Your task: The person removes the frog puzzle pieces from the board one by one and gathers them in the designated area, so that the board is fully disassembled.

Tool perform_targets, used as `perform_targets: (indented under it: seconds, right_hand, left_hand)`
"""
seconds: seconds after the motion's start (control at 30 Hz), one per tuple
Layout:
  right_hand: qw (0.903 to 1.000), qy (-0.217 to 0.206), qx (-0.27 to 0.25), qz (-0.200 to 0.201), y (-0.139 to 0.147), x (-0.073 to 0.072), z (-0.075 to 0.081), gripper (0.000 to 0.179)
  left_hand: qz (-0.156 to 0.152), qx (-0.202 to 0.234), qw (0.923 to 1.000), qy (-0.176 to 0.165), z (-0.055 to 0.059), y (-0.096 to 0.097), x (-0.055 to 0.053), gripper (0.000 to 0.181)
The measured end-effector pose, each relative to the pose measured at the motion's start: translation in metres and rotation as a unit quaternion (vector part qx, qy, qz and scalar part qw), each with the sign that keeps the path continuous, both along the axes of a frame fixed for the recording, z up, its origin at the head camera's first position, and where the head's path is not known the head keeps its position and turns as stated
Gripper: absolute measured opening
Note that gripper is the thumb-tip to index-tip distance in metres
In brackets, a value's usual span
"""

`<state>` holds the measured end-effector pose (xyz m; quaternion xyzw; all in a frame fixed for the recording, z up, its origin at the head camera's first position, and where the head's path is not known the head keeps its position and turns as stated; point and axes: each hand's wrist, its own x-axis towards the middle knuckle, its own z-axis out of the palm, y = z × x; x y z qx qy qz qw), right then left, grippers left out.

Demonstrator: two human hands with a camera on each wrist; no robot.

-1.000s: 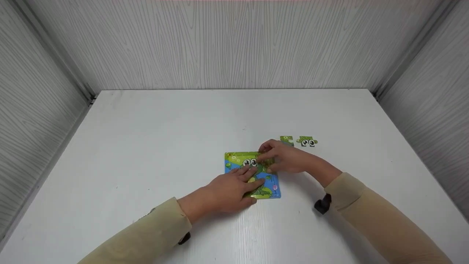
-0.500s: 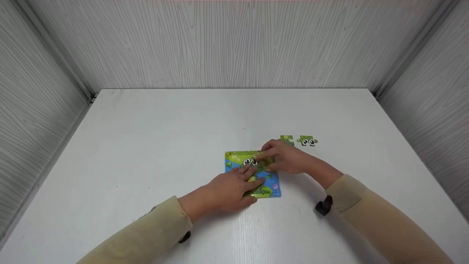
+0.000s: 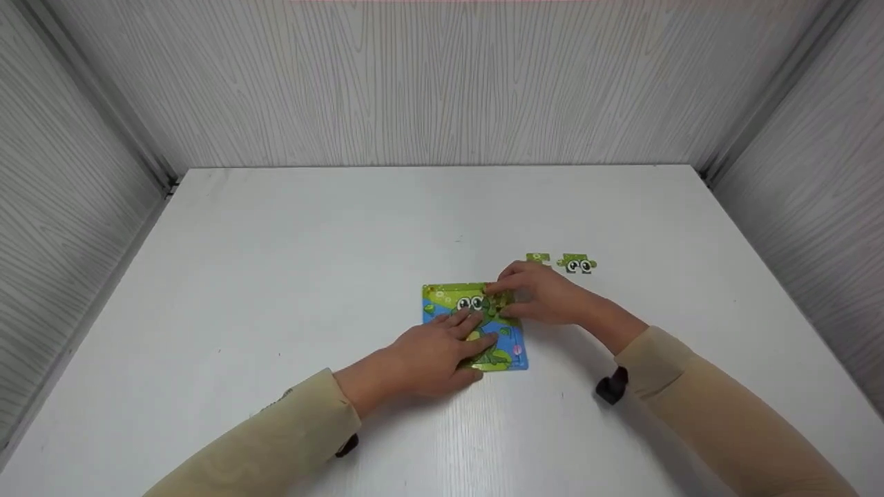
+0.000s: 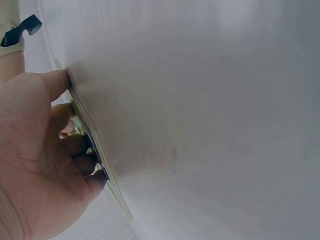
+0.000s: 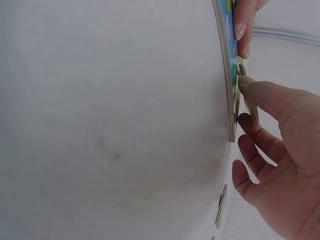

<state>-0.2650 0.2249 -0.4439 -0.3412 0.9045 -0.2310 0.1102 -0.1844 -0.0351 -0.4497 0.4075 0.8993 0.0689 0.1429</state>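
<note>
A square jigsaw board (image 3: 434, 293) with a green frog picture on blue and yellow-green lies on the white table. My left hand (image 3: 427, 360) rests on it, fingers spread over the frog's body and thumb at the near edge. At the board's upper right corner, my right hand (image 3: 549, 295) pinches a thin puzzle piece (image 5: 252, 107) between thumb and index finger. The right wrist view shows that piece tilted over the board's surface, with the other fingers curved beside it. The hand hides much of the piece in the head view.
Beyond the right hand lie two loose puzzle pieces: a green one (image 3: 537, 257), partly covered by the hand, and one with frog eyes (image 3: 577, 263). White wood-grain panels (image 3: 442, 83) enclose the table (image 3: 311, 235) at the back and sides.
My right hand has shifted slightly away from me and to the right, covering more of the nearer loose piece. The left hand stays in place on the board.
</note>
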Motion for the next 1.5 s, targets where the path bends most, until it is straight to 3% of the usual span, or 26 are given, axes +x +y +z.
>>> perform_targets:
  seconds: [0.27, 0.5, 0.87, 1.13, 1.5]
  right_hand:
    - [0.9999, 0.003, -0.002, -0.014, -0.001, 0.0, -0.002, 0.038]
    - [0.9986, -0.007, -0.004, -0.051, 0.002, 0.002, 0.001, 0.061]
    - [0.9969, -0.002, -0.022, -0.076, 0.008, 0.001, 0.001, 0.045]
    - [0.9945, -0.005, -0.07, -0.078, 0.026, -0.003, 0.009, 0.045]
    - [0.9904, 0.0, -0.085, -0.108, 0.063, -0.01, 0.022, 0.046]
  left_hand:
    - [0.001, 0.0, 1.0, -0.001, 0.0, 0.0, 0.0, 0.062]
    - [0.004, 0.001, 1.0, -0.004, 0.001, 0.0, 0.0, 0.062]
    - [0.001, 0.001, 1.0, 0.001, -0.002, -0.001, -0.001, 0.062]
    - [0.001, 0.0, 1.0, 0.002, -0.002, 0.0, -0.001, 0.062]
    - [0.001, 0.006, 1.0, 0.001, -0.001, 0.0, 0.001, 0.061]
